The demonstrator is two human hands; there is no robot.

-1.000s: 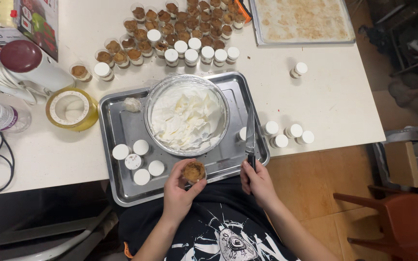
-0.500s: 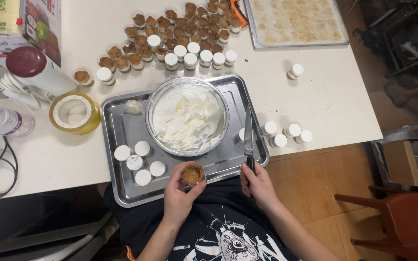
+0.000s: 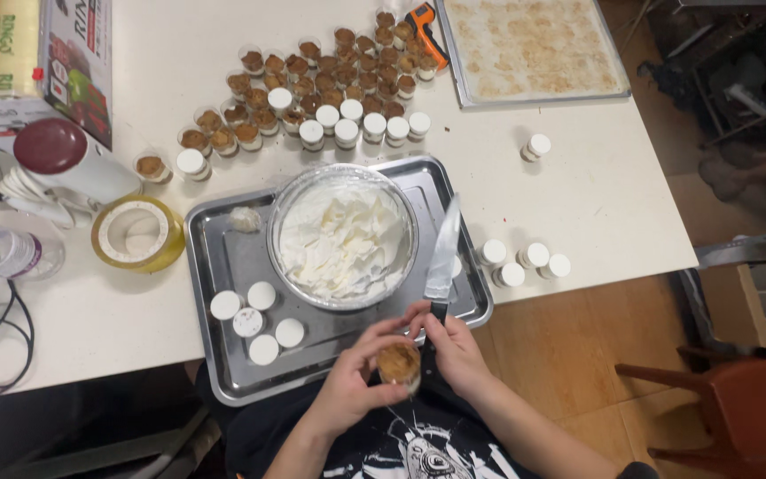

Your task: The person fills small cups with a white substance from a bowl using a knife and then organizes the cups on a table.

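My left hand [image 3: 352, 381] grips a small clear cup with brown filling [image 3: 399, 364], held over my lap just in front of the metal tray [image 3: 223, 266]. My right hand [image 3: 456, 350] holds a knife [image 3: 442, 257] by its dark handle, blade pointing away over the tray's right side, beside a glass bowl of white cream [image 3: 343, 238]. Both hands meet at the cup. Several white-topped cups [image 3: 254, 318] stand on the tray's left part.
Many brown-filled and white-topped cups [image 3: 321, 89] cluster on the white table [image 3: 578, 177] behind the tray. A baking sheet [image 3: 534, 49], tape roll [image 3: 137, 232], bottle [image 3: 6, 253], cable and boxes lie around. More white cups [image 3: 525, 262] near the right edge; a red chair [image 3: 738, 408].
Both hands drew together at the tray's front; the cup shifted right toward the knife hand, and the knife blade now tilts up over the tray beside the bowl.
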